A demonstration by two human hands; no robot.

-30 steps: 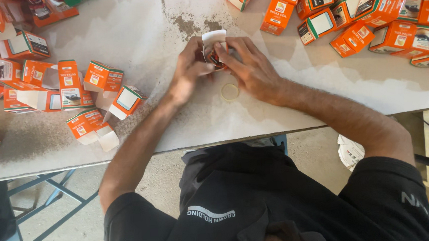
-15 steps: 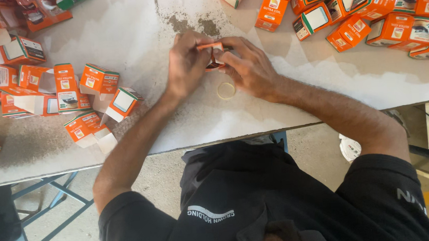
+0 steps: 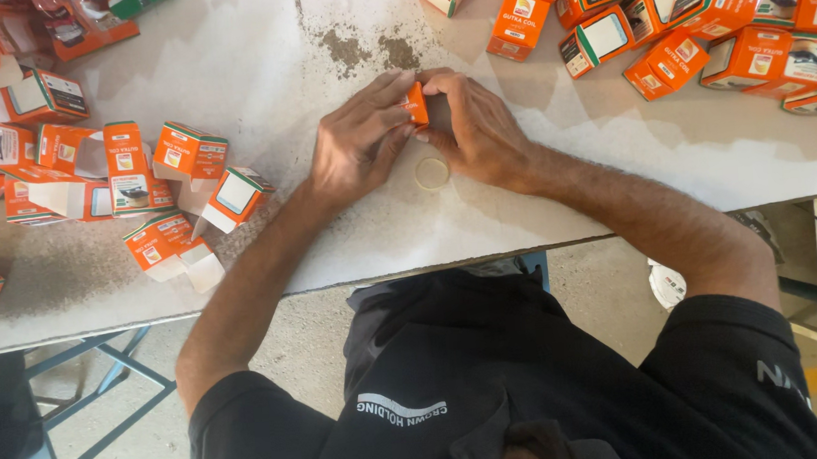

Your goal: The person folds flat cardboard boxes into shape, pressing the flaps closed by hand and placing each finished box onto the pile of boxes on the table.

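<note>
Both my hands meet at the middle of a worn white table (image 3: 257, 69). My left hand (image 3: 358, 138) and my right hand (image 3: 478, 126) together grip one small orange carton (image 3: 416, 103), fingers closed around it so most of it is hidden. A pale round ring (image 3: 432, 173) lies flat on the table just below my hands.
Several open orange cartons with white flaps (image 3: 187, 158) lie scattered on the left of the table. A heap of closed orange cartons (image 3: 698, 23) fills the far right. The table's near edge runs just under my forearms; a blue metal frame (image 3: 86, 372) shows below.
The carton's white flap, visible a second ago, is now folded in and hidden under my fingers. My hands have drawn tighter around the carton. The round ring stays put.
</note>
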